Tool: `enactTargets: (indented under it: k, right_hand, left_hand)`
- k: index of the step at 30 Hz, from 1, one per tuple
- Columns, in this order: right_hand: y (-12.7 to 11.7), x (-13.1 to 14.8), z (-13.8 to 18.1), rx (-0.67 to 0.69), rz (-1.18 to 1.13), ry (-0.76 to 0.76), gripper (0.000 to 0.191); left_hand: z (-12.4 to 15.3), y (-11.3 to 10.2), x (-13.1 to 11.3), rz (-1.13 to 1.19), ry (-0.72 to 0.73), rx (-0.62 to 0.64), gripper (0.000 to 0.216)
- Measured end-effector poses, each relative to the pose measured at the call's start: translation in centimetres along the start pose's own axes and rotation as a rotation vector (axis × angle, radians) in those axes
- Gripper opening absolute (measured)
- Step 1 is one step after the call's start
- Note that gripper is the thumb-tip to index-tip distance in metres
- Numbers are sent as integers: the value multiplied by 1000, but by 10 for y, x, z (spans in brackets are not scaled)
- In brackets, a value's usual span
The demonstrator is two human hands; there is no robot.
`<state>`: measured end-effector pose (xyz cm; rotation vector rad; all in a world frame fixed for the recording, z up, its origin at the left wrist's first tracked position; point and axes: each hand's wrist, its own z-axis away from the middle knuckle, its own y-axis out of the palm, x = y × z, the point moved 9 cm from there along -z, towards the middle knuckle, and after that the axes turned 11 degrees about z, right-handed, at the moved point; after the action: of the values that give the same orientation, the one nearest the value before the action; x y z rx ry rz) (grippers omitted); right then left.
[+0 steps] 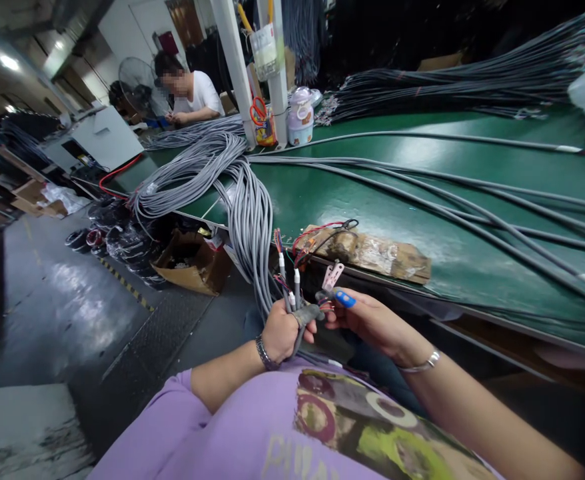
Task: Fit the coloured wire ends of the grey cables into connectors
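surface: a long bench topped in green, running away from the viewer to a white post. grey cables lie along it lengthwise, too many to count; a further heap of them is stacked at the far edge. one flat brown block wrapped in tape sits at the near edge, with red and black wires on it.

room: a workshop with a dark, shiny floor. one open carton stands on the floor under the bench edge, with black coils just beside it. one fan stands at the far end. one other person in a white shirt sits there, hands on the cables.

count near the post: one pair of red-handled scissors, one pale jar.

hands: two, both the wearer's. the left hand is closed in a fist around a grey bundle that hangs off the bench edge; its stripped ends with coloured cores stand up above the fist. the right hand is partly curled, fingertips pinching the coloured cores just beside the left thumb. one band on each wrist.
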<state>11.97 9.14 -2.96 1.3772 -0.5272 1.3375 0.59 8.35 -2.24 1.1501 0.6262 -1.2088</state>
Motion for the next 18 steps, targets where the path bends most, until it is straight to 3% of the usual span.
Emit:
enactTargets:
  k: [4,7,10,13,18]
  right_hand:
    - [-2,3,7,-135,126,-108,32]
    - [-2,11,11,-259,269,-188,26]
    - [13,7,6,-156,265,-140,28]
    - [25,4,2,-59,235,-77,31]
    - [7,16,1,-262,355,-134,39]
  left_hand:
    - [-2,-2,0,24,10,-32,48]
    - [-2,3,4,-22,-40,21,50]
    - [1,11,12,-116,-110,139,49]
    - [0,10,16,-129,-128,164,49]
    - [-4,0,12,35,-64,50,49]
